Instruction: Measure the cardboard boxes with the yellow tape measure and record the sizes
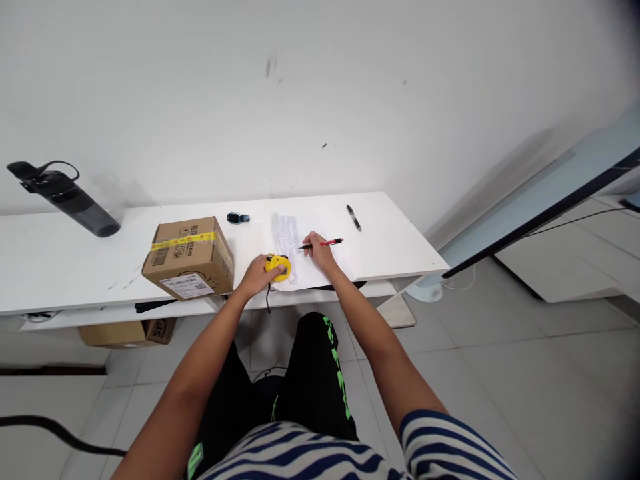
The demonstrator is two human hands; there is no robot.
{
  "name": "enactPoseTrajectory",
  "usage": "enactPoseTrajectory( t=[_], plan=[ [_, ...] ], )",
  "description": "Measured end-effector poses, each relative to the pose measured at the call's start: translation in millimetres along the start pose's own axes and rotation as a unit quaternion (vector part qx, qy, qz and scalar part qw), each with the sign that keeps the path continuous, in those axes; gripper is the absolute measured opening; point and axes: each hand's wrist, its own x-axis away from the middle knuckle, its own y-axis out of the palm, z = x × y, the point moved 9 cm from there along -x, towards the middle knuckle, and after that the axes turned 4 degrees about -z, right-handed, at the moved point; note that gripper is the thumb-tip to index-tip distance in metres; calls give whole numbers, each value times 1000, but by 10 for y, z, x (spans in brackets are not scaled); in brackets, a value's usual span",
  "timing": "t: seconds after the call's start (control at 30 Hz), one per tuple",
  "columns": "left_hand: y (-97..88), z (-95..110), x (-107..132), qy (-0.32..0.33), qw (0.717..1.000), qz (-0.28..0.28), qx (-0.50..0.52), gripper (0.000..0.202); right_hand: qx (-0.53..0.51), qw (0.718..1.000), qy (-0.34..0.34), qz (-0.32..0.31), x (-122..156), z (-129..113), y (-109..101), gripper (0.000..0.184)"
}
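Note:
My left hand (257, 275) is closed around a yellow tape measure (279, 267), whose black wrist strap dangles over the desk's front edge. The tape measure rests on the near part of a paper sheet (286, 230) covered with handwriting on its left side. In my right hand (319, 251) is a red and black pen (327, 243), its tip pointing left at the sheet, near the written lines. Whether the tip touches the paper I cannot tell. Left of my left hand stands a taped cardboard box (190, 257) with a white label on its front.
A wristwatch (237, 218) lies behind the box, and a black pen (354, 218) lies toward the desk's right. At far left a dark bottle (75, 203) stands on the white desk (400, 250). Below is another cardboard box (125, 333). A large panel (550, 180) rises on the right.

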Motion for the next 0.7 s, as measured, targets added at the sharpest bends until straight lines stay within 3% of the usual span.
enactPoseTrajectory(
  t=[0.27, 0.43, 0.7],
  plan=[
    [11, 72, -24, 37, 999, -10, -38, 40, -6, 999, 36, 23, -19, 75, 11, 37],
    [12, 4, -30, 5, 1000, 4, -10, 41, -5, 999, 43, 16, -26, 113, 30, 35],
    [-3, 15, -7, 8, 1000, 2, 22, 40, -11, 999, 42, 22, -20, 109, 35, 36]
  ],
)
